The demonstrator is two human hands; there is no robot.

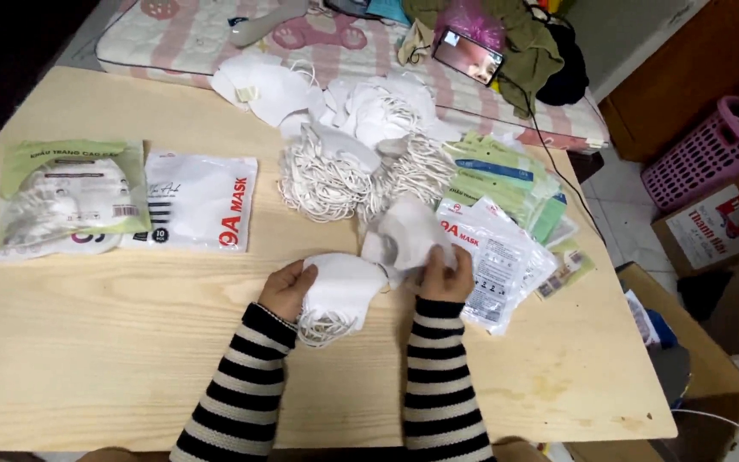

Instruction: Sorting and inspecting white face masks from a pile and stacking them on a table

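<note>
Both hands are up over the middle of the pale wooden table point(87, 359), sleeves in black and white stripes. The left hand point(286, 289) is curled around the near edge of a stack of white masks point(339, 291), fingers closed on it, with the bundle's ear loops point(325, 327) hanging out below in a tangle. The right hand point(446, 275) pinches a single white mask point(404, 235), lifted just above and to the right of the stack; thumb and fingers are shut on its lower edge. The 2 hands sit close together, and the single mask seems to touch the stack, though white on white makes that hard to judge.

Behind them, a big heap of loose masks and loops point(352, 162) spreads across the far side of the table. To the right, just beside the right hand, lies a fan of flat clear and green packets point(506, 231). Well apart on the left lie 2 filled packs side by side: a green-topped pack point(70, 197) and a white pack point(198, 201). Past the far table edge, a phone point(469, 55) rests on a pink quilted mat point(190, 38). A pink basket point(707, 154) stands on the floor at right.
</note>
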